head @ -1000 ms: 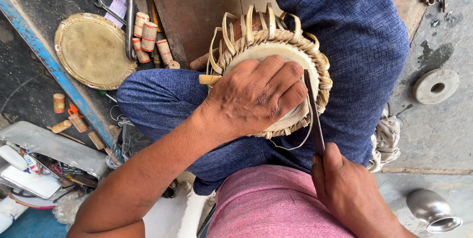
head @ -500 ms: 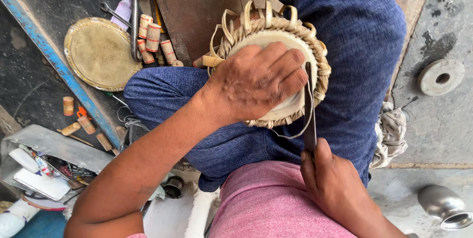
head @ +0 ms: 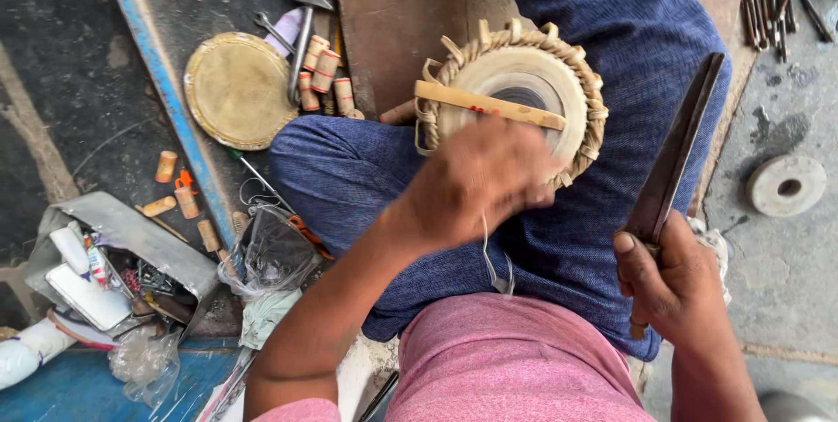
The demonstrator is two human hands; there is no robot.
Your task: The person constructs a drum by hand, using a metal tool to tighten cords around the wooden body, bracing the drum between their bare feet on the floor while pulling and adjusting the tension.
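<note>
A small drum with a pale skin head and a braided rawhide rim rests on my lap, against my blue trousers. A thin pale strip lies across its head. My left hand is blurred at the drum's near edge and pinches a thin white trimmed strand that dangles down. My right hand grips the handle of a long dark knife, blade pointing up and away, to the right of the drum and clear of it.
On the dark floor to the left lie a round brass plate, a hammer, several small wooden pegs and a blue bar. A metal box of odds and ends sits lower left. A stone ring lies right.
My left hand slid off the drum head toward me, uncovering it and pulling a cut strand. My right hand lifted the knife away from the rim to the right.
</note>
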